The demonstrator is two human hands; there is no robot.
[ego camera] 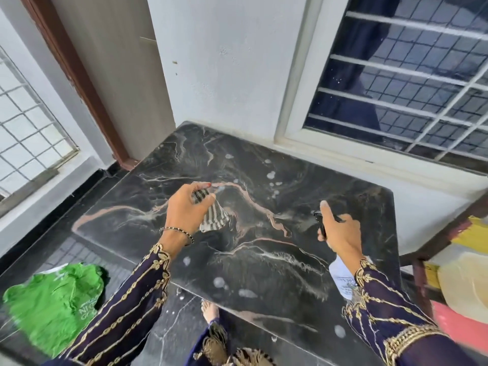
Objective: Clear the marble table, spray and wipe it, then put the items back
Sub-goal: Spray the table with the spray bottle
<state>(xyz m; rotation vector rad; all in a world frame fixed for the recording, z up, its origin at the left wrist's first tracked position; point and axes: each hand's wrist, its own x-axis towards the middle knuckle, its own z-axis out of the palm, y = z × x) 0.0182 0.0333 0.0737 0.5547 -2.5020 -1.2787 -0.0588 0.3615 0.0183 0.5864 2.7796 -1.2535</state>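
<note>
Left hand (184, 207) pinches 1 striped cloth (214, 215) above the marble table (264, 262) mid-top; soft, light, probably best bunched in the palm. Right hand (340, 233) wraps 1 spray bottle (340, 278) by its neck, forefinger out; likely light, maybe slippery. Approx 10 foam blobs on the slab. 1 green bag (52, 302) on the floor.

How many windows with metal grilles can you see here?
2. One grilled window is in the wall behind the marble table, at the upper right; the other window is at the far left, beyond the door frame.
</note>
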